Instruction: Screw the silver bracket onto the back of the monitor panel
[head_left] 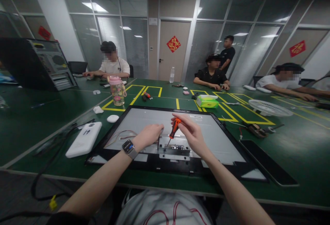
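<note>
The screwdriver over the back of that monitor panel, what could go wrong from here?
The screwdriver in the right hand stands tilted with its tip at the metal bracket; it might slip and scratch the panel's bare back. The thin wires lie loose near the left hand and could snag. A loosened screw might roll off across the table.

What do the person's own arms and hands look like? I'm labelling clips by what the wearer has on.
Both forearms are bare, with no sleeves reaching into view along them and no gloves on the hands. The left hand has a smartwatch with a dark square face and grey strap at its wrist. The right hand and its wrist carry nothing visible: no watch, band or ring can be made out.
</note>
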`<state>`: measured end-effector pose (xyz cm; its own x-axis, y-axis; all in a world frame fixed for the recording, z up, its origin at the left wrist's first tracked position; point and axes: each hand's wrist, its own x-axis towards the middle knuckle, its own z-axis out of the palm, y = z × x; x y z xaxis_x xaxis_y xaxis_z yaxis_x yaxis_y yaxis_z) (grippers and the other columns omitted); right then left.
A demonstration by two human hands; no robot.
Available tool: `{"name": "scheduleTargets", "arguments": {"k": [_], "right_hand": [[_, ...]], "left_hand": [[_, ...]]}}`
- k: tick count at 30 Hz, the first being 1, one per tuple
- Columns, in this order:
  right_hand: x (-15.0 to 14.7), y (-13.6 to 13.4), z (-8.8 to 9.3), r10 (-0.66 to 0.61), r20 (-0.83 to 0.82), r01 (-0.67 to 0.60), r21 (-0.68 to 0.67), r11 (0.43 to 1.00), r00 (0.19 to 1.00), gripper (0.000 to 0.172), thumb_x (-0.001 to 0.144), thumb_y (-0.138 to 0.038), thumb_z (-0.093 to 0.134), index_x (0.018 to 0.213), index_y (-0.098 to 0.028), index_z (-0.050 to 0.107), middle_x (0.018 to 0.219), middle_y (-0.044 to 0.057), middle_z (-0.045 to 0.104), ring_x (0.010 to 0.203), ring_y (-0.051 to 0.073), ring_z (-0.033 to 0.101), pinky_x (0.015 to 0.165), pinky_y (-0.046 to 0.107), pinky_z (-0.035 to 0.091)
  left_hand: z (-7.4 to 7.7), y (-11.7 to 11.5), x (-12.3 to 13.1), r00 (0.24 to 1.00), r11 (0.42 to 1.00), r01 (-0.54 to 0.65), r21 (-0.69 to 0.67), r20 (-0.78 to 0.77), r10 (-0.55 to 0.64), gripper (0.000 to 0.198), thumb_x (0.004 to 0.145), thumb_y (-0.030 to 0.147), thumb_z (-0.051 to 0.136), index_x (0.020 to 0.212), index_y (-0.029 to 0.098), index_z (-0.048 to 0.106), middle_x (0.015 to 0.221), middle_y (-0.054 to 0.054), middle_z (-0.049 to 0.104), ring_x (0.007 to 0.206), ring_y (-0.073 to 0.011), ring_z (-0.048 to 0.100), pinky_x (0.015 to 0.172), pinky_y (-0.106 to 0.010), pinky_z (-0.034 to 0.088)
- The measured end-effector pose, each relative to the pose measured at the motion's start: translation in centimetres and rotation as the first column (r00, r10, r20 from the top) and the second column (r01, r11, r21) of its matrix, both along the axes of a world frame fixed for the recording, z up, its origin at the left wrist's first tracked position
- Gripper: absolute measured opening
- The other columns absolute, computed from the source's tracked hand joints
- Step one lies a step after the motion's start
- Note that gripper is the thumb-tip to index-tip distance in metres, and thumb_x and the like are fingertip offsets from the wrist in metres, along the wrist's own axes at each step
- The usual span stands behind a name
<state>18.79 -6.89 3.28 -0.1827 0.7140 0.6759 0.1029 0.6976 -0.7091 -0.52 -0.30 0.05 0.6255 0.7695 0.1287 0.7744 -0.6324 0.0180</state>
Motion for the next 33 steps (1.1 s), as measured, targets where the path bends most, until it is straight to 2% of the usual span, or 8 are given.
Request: {"name": "scheduleTargets", "arguments": {"k": [2, 3, 7, 12, 17, 22, 28, 33], "right_hand": [[0.04, 0.03, 0.04, 0.070, -0.021, -0.071, -0.044, 0.997, 0.997, 0.032, 0.097, -0.027, 0.050, 0.127, -0.031, 0.062, 0.108, 0.006, 0.065, 0.094, 0.018, 0.065, 0.088, 0.037, 0.052], [0.03, 0.07, 0.03, 0.061, -0.030, -0.062, -0.044, 0.997, 0.998, 0.031, 0.096, -0.028, 0.053, 0.126, -0.031, 0.063, 0.106, 0.005, 0.066, 0.093, 0.018, 0.065, 0.086, 0.036, 0.053], [0.05, 0.17, 0.03, -0.085, -0.024, 0.086, 0.042, 0.995, 0.996, 0.024, 0.088, -0.029, 0.066, 0.111, -0.029, 0.072, 0.097, 0.004, 0.064, 0.087, 0.018, 0.062, 0.081, 0.034, 0.053], [0.05, -0.02, 0.13, 0.062, 0.000, -0.062, -0.027, 0.998, 0.998, 0.035, 0.098, -0.032, 0.050, 0.130, -0.029, 0.060, 0.111, 0.007, 0.067, 0.096, 0.019, 0.065, 0.089, 0.038, 0.053], [-0.14, 0.05, -0.12, -0.051, -0.013, 0.052, 0.015, 0.999, 0.999, 0.028, 0.090, -0.033, 0.064, 0.117, -0.027, 0.069, 0.099, 0.005, 0.066, 0.092, 0.019, 0.063, 0.085, 0.034, 0.053], [-0.09, -0.17, 0.19, 0.110, -0.018, -0.112, -0.089, 0.990, 0.994, 0.032, 0.097, -0.035, 0.053, 0.126, -0.029, 0.063, 0.106, 0.006, 0.068, 0.095, 0.019, 0.065, 0.088, 0.036, 0.052], [-0.21, 0.18, 0.06, 0.050, -0.101, -0.057, -0.071, 0.996, 0.994, 0.022, 0.085, -0.037, 0.070, 0.104, -0.027, 0.072, 0.096, 0.003, 0.063, 0.082, 0.016, 0.063, 0.080, 0.032, 0.054], [-0.06, 0.33, 0.19, 0.110, -0.134, -0.129, -0.142, 0.981, 0.985, 0.026, 0.092, -0.040, 0.060, 0.115, -0.029, 0.068, 0.098, 0.004, 0.070, 0.090, 0.019, 0.068, 0.088, 0.038, 0.053]], "left_hand": [[-0.02, 0.03, -0.02, 1.000, 1.000, 0.005, 0.004, 0.003, -0.005, 0.021, 0.096, 0.017, 0.036, 0.102, 0.018, 0.056, 0.095, -0.011, 0.070, 0.087, -0.0260, 0.068, 0.070, -0.032, 0.047], [-0.04, 0.04, -0.03, 1.000, 1.000, 0.007, 0.007, 0.006, -0.008, 0.021, 0.096, 0.017, 0.036, 0.102, 0.018, 0.056, 0.095, -0.011, 0.070, 0.087, -0.0261, 0.068, 0.070, -0.032, 0.047], [-0.21, 0.08, -0.13, 1.000, 1.000, 0.015, 0.016, 0.015, -0.016, 0.021, 0.096, 0.016, 0.036, 0.102, 0.018, 0.056, 0.093, -0.010, 0.070, 0.087, -0.0263, 0.068, 0.070, -0.032, 0.047], [-0.34, 0.11, -0.17, 1.000, 1.000, 0.014, 0.015, 0.023, -0.014, 0.023, 0.095, 0.016, 0.035, 0.105, 0.018, 0.056, 0.096, -0.011, 0.070, 0.087, -0.0268, 0.068, 0.070, -0.032, 0.046], [-0.32, 0.11, -0.16, 0.999, 1.000, 0.019, 0.009, 0.033, -0.019, 0.024, 0.096, 0.016, 0.034, 0.102, 0.017, 0.057, 0.092, -0.011, 0.070, 0.086, -0.0268, 0.068, 0.070, -0.032, 0.046], [-0.40, 0.26, -0.21, 0.999, 1.000, 0.020, 0.001, 0.045, -0.020, 0.025, 0.095, 0.015, 0.035, 0.106, 0.017, 0.057, 0.096, -0.012, 0.070, 0.087, -0.0268, 0.068, 0.071, -0.032, 0.046], [-0.36, 0.30, -0.17, 0.998, 1.000, 0.018, -0.008, 0.053, -0.017, 0.024, 0.095, 0.016, 0.035, 0.102, 0.016, 0.058, 0.093, -0.013, 0.070, 0.087, -0.0267, 0.068, 0.071, -0.032, 0.046], [-0.13, 0.20, -0.11, 0.998, 1.000, 0.018, -0.021, 0.068, -0.017, 0.024, 0.091, 0.011, 0.038, 0.102, 0.017, 0.059, 0.095, -0.013, 0.070, 0.087, -0.0268, 0.068, 0.071, -0.033, 0.047]]}}
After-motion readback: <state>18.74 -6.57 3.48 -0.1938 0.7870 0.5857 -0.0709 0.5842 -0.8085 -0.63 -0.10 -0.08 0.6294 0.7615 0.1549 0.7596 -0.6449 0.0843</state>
